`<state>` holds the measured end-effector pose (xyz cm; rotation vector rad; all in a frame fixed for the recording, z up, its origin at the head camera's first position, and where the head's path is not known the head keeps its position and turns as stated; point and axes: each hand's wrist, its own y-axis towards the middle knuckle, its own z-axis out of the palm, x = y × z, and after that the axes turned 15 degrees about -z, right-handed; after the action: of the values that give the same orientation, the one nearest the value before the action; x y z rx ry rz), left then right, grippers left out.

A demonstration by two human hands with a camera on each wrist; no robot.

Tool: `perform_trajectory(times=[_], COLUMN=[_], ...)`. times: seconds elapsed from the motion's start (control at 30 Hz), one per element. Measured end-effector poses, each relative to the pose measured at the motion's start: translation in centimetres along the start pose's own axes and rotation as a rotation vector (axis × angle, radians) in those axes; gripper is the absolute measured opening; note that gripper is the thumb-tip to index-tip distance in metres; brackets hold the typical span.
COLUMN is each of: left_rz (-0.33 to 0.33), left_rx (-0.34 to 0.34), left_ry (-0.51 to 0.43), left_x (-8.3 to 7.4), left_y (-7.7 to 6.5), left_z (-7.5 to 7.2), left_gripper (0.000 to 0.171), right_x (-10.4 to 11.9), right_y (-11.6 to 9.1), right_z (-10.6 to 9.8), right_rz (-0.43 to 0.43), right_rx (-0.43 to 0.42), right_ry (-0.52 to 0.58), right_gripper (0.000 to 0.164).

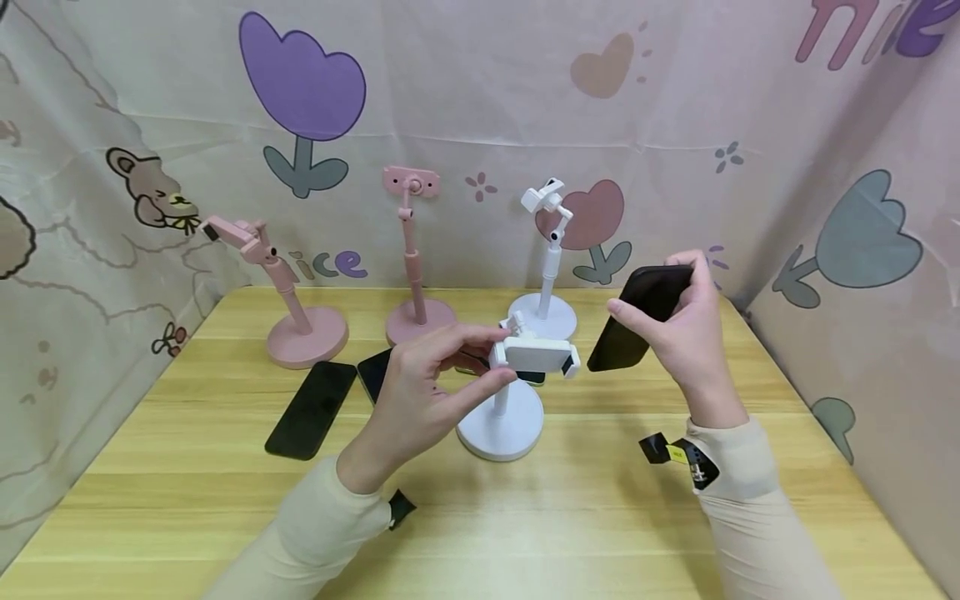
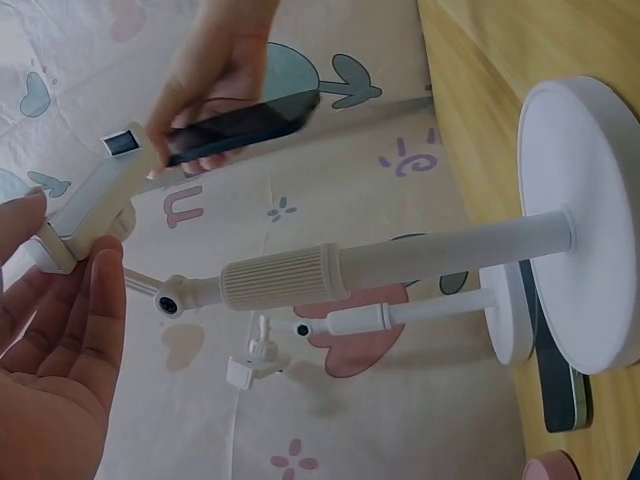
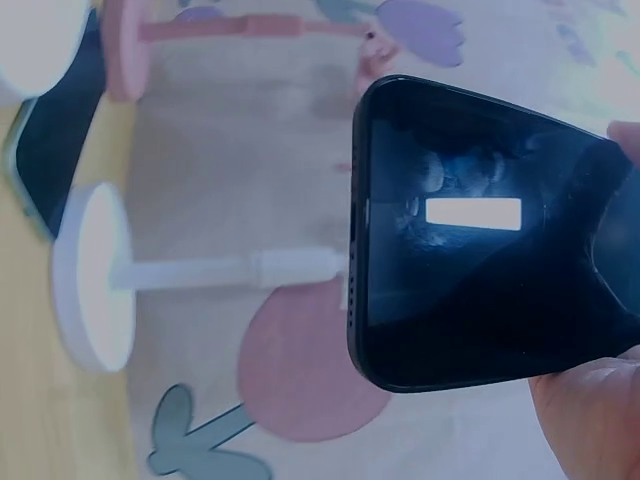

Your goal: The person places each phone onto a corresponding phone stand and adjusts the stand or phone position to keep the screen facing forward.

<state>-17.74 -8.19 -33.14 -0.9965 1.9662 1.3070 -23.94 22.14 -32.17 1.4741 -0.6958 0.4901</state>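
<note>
In the head view my left hand (image 1: 420,392) pinches one end of the phone clamp (image 1: 534,357) on a white phone stand (image 1: 501,437). That stand's round base rests on the table, and the clamp is tilted with its plate facing up and toward me. The left wrist view shows thumb and fingers on either side of the clamp's end (image 2: 85,205). To the right my right hand (image 1: 693,333) grips a black smartphone (image 1: 621,346) by its upper part, in the air and apart from the clamp. Its dark, glossy screen (image 3: 470,290) faces the right wrist camera.
Behind stand a second white stand (image 1: 547,312) and two pink stands (image 1: 307,337) (image 1: 420,321). A black phone (image 1: 311,410) lies at left; another phone (image 1: 372,372) is partly covered by my left hand. A further phone (image 1: 532,377) shows behind the front stand. A patterned cloth (image 1: 465,75) hangs behind.
</note>
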Motion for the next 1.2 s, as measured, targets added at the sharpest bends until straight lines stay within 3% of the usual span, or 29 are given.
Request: perform_trajectory(times=[0.3,1.2], left_rz=[0.002,0.014], left_rx=[-0.009,-0.005], left_ry=[-0.001,-0.029], left_x=[0.0,0.0], left_y=[-0.1,0.2], left_z=[0.1,0.2], left_gripper=[0.035,0.035], right_x=[2.8,8.0], right_y=[-0.1,-0.3], right_z=[0.6,1.8], right_rz=[-0.086,-0.307], right_rx=[-0.115,-0.378], right_ry=[0.2,0.491], right_gripper=[0.054,0.049])
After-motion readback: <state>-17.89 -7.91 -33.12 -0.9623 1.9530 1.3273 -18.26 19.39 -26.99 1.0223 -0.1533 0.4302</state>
